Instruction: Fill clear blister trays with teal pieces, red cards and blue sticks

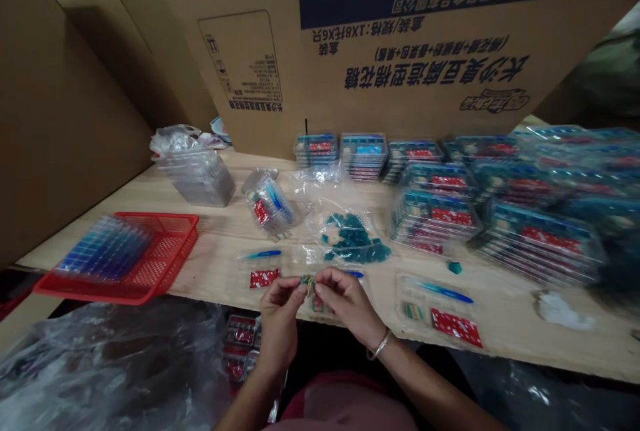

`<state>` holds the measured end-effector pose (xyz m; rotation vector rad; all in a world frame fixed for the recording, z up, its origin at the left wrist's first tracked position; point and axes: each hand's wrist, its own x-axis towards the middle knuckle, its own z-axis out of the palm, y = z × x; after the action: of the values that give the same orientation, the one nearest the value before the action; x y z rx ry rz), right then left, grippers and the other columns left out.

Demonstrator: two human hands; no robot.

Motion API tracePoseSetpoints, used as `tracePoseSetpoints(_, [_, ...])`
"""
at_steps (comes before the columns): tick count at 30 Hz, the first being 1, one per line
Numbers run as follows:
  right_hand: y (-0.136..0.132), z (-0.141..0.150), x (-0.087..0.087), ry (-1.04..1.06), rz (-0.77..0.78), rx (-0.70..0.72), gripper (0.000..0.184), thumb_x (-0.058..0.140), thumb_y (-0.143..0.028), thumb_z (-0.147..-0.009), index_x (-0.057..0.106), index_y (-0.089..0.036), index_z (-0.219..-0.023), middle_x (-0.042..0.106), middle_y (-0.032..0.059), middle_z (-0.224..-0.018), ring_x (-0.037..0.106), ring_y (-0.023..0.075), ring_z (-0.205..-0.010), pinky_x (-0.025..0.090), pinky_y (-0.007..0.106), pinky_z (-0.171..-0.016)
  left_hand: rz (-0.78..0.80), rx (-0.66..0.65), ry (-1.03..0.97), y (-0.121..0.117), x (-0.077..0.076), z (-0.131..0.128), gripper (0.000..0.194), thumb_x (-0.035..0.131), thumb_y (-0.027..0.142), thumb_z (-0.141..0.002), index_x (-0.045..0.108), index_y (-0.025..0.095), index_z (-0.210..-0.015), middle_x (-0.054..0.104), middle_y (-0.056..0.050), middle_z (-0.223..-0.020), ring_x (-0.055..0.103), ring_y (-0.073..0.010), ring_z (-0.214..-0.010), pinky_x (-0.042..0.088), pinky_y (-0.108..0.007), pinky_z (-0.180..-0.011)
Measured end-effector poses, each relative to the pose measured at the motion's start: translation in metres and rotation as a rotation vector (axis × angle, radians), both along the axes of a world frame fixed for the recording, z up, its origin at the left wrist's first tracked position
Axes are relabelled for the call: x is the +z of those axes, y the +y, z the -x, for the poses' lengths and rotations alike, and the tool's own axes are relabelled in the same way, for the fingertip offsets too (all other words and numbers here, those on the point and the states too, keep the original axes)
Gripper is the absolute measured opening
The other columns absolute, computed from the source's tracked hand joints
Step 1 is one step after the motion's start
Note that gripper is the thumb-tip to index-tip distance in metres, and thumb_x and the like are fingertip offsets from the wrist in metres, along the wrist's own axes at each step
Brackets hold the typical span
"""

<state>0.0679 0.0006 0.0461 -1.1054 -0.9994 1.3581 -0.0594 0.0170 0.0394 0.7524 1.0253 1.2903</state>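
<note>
My left hand [280, 316] and my right hand [347, 303] meet above the wooden table [505, 331], with their fingertips pinching a small green-and-yellow piece [309, 284]. Its exact form is partly hidden by my fingers. Just beyond my left hand, a clear plastic tray holds a blue plastic spoon [261, 254] and a red packet [265, 278]. To the right of my right hand lies a similar clear tray [435, 314] with a blue spoon, a striped packet and a red packet. A clear bag of teal pieces [353, 239] lies beyond my hands.
Stacks of packed clear trays [433, 218] crowd the table's right and back. A red plastic basket [167, 251] of stacked trays stands at left, near a clear container [197, 178]. Large cardboard sheets [395, 51] rise behind. Plastic sheeting [100, 364] lies below the front-left edge.
</note>
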Motion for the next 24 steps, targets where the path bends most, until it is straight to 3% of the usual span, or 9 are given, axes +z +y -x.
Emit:
tracePoseSetpoints(4, [0.000,0.000,-0.004,-0.038,-0.023,-0.015,0.030,0.067,-0.046,-0.072,0.061,-0.018,-0.080,0.060,-0.0013,-0.064,0.056,0.0102,-0.054,0.044,0.022,-0.050,0.069,-0.091,-0.090,0.004,0.000,0.000,0.030,0.083,0.028,-0.051,0.065,0.016,-0.072,0.065,0.001,-0.064,0.058,-0.0096,-0.059,0.045,-0.021,-0.058])
tracePoseSetpoints(9, [-0.003,0.000,-0.006,-0.084,-0.049,0.021,0.023,0.064,-0.040,-0.075,0.062,-0.018,-0.080,0.060,-0.0015,-0.064,0.057,0.0107,-0.056,0.048,0.024,-0.055,0.088,-0.050,-0.056,0.006,0.000,0.000,0.032,0.083,0.028,-0.048,0.068,0.016,-0.074,0.065,0.002,-0.063,0.055,-0.0073,-0.054,0.042,-0.018,-0.051])
tracePoseSetpoints(17, [-0.010,-0.006,0.008,-0.471,-0.292,-0.092,0.009,0.056,-0.019,-0.079,0.064,-0.020,-0.078,0.058,0.0005,-0.069,0.054,0.0115,-0.061,0.045,0.023,-0.056,0.082,-0.176,-0.047,0.000,0.002,0.001,0.028,0.081,0.036,-0.055,0.073,0.017,-0.074,0.070,-0.003,-0.069,0.061,-0.0113,-0.059,0.050,-0.023,-0.058])
tracePoseSetpoints(24, [-0.010,-0.011,0.007,-0.456,-0.309,-0.082,0.011,0.056,-0.018,-0.078,0.066,-0.020,-0.084,0.058,0.0010,-0.072,0.056,0.0120,-0.063,0.045,0.023,-0.057,0.145,-0.234,-0.105,0.004,0.000,0.006,0.028,0.084,0.027,-0.051,0.073,0.018,-0.076,0.072,-0.003,-0.076,0.063,-0.0114,-0.063,0.051,-0.021,-0.059])
